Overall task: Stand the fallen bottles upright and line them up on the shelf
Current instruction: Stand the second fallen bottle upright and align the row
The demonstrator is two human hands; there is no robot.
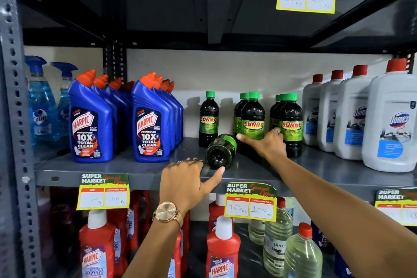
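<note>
Head view looks onto a grey metal shelf stocked with cleaning products. Nearest, below its front edge, hang yellow and green paper price tags, with red plastic bottles on the level beneath. The left hand, with a rose-gold wristwatch on its wrist, rests at the shelf's front lip; its fingers are loosely spread and its thumb touches the base of a fallen dark glass-look bottle with a green label, without closing around it. That bottle lies on its side in the middle of the shelf, base toward the camera and neck pointing away. The right hand reaches in from the right, open, thumb stretched to the fallen bottle's upper side; its fingers go behind the standing bottles, so whether they grasp anything I cannot tell. Just behind stand upright dark bottles with green caps in short rows. To the left are blue angled-neck toilet cleaner bottles with orange caps, to the right white jugs with red caps.
</note>
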